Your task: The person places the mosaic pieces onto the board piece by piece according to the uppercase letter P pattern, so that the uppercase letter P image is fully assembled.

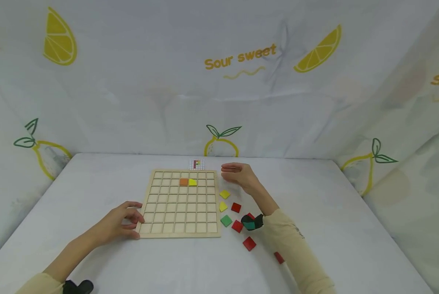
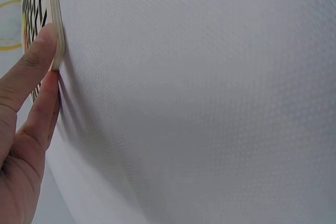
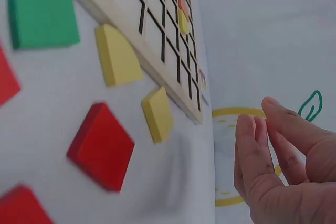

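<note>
A square wooden grid board (image 1: 169, 210) lies on the white table. In its second row from the far edge, an orange tile (image 1: 183, 182) sits beside a yellow tile (image 1: 192, 182). My left hand (image 1: 121, 222) is at the board's near left corner; the left wrist view has thumb (image 2: 39, 51) and fingers pinching that corner. Beyond the board's far right corner, my right hand (image 1: 239, 175) hovers with relaxed, slightly bent fingers and nothing visible between them. Nearest to it are a yellow piece (image 1: 224, 194) and a rounded yellow piece (image 1: 223, 206).
Right of the board lie a green tile (image 1: 226, 221) and several red tiles (image 1: 249, 243), some partly under the right forearm. A small printed pattern card (image 1: 196, 164) lies past the board's far edge. A white cloth with lemon drawings (image 1: 168, 81) hangs behind the table.
</note>
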`<state>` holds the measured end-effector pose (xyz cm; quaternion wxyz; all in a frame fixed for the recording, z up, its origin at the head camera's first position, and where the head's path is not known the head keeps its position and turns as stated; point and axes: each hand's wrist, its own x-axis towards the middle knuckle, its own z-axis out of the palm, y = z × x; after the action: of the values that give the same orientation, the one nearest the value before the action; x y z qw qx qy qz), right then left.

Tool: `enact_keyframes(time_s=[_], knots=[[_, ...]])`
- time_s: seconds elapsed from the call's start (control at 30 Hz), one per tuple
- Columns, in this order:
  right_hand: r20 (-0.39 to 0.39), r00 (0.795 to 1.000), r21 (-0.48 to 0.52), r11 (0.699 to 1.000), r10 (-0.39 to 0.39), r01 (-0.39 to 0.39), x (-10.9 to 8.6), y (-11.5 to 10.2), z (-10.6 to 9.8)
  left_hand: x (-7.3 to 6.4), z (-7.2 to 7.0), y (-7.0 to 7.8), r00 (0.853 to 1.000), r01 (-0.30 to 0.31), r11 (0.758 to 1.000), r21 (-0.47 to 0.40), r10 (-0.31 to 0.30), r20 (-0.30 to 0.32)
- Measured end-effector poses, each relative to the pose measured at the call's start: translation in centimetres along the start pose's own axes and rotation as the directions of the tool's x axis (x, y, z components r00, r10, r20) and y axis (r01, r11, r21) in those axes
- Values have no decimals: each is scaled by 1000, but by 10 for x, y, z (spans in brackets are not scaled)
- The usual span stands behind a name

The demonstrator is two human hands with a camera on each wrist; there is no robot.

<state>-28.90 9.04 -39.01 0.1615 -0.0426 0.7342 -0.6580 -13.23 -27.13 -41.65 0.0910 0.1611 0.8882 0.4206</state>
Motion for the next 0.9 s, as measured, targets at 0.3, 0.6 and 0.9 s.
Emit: enact_keyframes(time_s=[0.3,0.6,0.9], knots=[[24,999,-213,977,-26,31,-33,15,-49,-2,0,-5,999,-35,999,-22,35,16],[126,991,-256,964,-35,67,-72,30,-87,-1,1,-5,999,-33,999,-10,34,12],[364,931,-159,985,1,61,-125,45,-120,-3,2,-7,997,-78,997,-5,79,11]])
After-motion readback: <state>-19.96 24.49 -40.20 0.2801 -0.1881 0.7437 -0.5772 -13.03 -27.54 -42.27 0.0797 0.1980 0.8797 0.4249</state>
